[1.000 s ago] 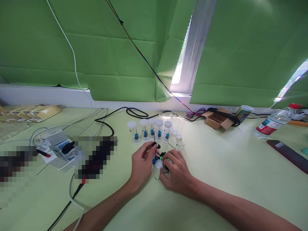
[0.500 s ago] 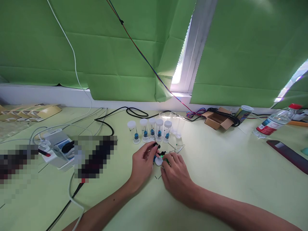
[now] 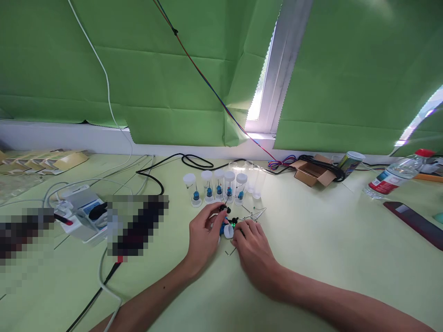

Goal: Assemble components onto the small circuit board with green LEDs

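Observation:
My left hand (image 3: 204,235) is closed, its thumb and fingers pinching a small black part (image 3: 225,210) with a thin dark rod rising from it. Just below that part stands a small white round cap (image 3: 228,231), with a bit of blue beside it. My right hand (image 3: 254,244) has its fingers curled down at the cap's right side; what they grip is hidden. Between the hands lie small black and green pieces (image 3: 234,223). A small L-shaped hex key (image 3: 230,252) rests on the table in front of the cap.
Several clear tubes with white lids (image 3: 195,190) and blue parts inside stand behind my hands. Thin metal pieces (image 3: 256,213) lie right of them. Further right are an open cardboard box (image 3: 313,173), a water bottle (image 3: 398,175) and a dark phone-like slab (image 3: 413,225). Cables and a white power strip (image 3: 85,214) lie left.
My right fingers have shifted slightly, and the green piece that showed at their tips is hidden now. The hex key sits a little further right. My left hand keeps its pinch.

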Available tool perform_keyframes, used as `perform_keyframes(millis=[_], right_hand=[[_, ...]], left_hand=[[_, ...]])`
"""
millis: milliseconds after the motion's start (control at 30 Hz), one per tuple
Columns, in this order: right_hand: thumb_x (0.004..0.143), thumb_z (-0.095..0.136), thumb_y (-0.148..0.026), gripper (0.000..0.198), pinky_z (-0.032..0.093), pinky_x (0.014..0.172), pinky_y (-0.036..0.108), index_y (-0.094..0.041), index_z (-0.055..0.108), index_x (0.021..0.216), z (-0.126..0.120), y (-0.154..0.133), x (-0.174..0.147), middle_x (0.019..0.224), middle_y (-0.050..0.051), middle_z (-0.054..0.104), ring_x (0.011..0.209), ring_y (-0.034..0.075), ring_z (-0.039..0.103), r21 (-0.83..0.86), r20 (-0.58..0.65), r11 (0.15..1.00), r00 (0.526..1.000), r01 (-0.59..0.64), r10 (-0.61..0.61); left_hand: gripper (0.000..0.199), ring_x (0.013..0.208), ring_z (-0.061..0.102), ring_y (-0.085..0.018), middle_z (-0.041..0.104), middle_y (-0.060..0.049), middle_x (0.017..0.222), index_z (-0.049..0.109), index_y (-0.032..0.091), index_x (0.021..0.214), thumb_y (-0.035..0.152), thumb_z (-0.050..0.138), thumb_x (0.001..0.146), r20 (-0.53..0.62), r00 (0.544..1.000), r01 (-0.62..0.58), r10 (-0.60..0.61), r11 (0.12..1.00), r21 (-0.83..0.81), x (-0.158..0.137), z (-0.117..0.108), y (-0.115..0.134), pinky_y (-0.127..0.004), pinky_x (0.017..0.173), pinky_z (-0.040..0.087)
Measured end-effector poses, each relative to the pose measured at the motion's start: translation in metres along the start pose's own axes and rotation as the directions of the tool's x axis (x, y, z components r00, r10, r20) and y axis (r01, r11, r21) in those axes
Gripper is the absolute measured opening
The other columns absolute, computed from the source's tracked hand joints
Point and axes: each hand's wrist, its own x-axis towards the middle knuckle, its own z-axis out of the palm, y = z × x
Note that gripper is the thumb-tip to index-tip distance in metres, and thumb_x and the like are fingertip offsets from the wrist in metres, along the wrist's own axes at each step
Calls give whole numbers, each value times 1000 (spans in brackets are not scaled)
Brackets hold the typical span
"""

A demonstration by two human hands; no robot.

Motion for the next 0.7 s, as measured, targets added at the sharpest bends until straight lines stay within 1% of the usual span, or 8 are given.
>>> perform_keyframes(millis=[200,367,533,700], right_hand=[[93,51,-8,14,44,74,40,-15,61,86,-2,-3,2,88,11,59,87,26,50,19,-33,1000,999,2,-2],[95,46,-9,16,44,75,39,-15,59,87,-9,-6,5,90,11,60,86,25,50,104,-74,994,997,14,-7],[97,44,-9,18,43,73,37,-15,57,85,-11,-5,6,84,9,60,81,23,49,170,-133,984,991,42,-19],[98,44,-11,19,42,72,36,-15,57,85,-8,-4,6,82,8,60,79,22,49,197,-149,979,989,51,-22]], left_hand=[[17,67,67,-13,69,-4,97,68,20,100,29,64,86,-1,999,-53,53,998,43,0,1,-1,-26,68,57],[17,67,67,-13,69,-4,97,67,20,101,29,63,87,7,998,-60,60,998,30,-1,1,-4,-27,67,57],[18,68,67,-13,69,-3,91,66,19,103,29,62,88,9,999,-51,51,998,39,-1,1,-6,-27,70,57],[19,68,67,-14,69,-2,83,66,19,102,30,63,88,12,1000,-27,26,999,44,-2,1,-6,-27,70,56]])
